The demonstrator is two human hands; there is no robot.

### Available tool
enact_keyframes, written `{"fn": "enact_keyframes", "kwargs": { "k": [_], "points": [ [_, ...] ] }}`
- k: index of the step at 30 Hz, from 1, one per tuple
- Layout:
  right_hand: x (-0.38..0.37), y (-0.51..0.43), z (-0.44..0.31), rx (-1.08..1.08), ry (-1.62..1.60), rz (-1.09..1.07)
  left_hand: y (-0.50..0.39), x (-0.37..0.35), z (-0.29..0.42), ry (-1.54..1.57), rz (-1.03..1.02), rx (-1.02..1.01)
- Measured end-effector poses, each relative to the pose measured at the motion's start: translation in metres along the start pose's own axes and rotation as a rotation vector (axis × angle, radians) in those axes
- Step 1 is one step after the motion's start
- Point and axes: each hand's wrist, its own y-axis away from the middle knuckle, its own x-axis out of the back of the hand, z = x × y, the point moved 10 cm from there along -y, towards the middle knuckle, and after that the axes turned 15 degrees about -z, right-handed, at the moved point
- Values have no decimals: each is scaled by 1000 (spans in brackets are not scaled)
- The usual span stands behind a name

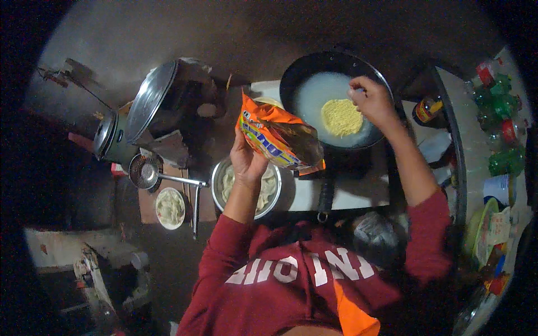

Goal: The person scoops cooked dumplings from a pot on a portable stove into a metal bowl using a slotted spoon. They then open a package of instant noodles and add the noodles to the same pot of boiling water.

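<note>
My left hand [248,161] grips an orange noodle packet [273,138], torn and gaping, with its dark inside showing. A dark wok [290,80] with cloudy whitish liquid [311,92] stands on the stove. In the liquid, towards the wok's right side, lies a round yellow cake of dried instant noodles [342,117]. Just above the cake's upper right edge is my right hand [370,98], its fingers curled; whether something small is between them, I cannot tell. A metal pot [215,189] of dumplings [269,189] stands partly behind my left wrist.
Left of the pot are a bowl [181,222] of dumplings, a metal strainer [147,171] and chopsticks [189,197]. A large metal lid [151,101] leans farther back. A dark sauce bottle [426,110] stands right of the wok, and green plastic bottles [500,101] lie beyond.
</note>
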Motion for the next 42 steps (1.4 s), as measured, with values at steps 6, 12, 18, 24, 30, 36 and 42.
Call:
{"fn": "enact_keyframes", "kwargs": {
  "k": [6,12,18,24,30,36,42],
  "points": [
    [-38,95,-242,753,-147,-485,35,-10,16,94,-44,-14],
    [-166,112,-246,650,458,-641,86,9,40,-67,145,-10],
    [-266,110,-206,192,538,-1095,159,12,45,-32,187,84],
    [-385,133,-186,440,356,-905,234,18,87,16,278,36],
    [-453,131,-246,337,357,-1050,308,50,154,68,302,-143],
    [-410,96,-396,635,101,-676,372,64,259,28,305,-394],
    [-470,18,-300,101,-431,-441,433,56,339,-152,209,-607]
  ]
}}
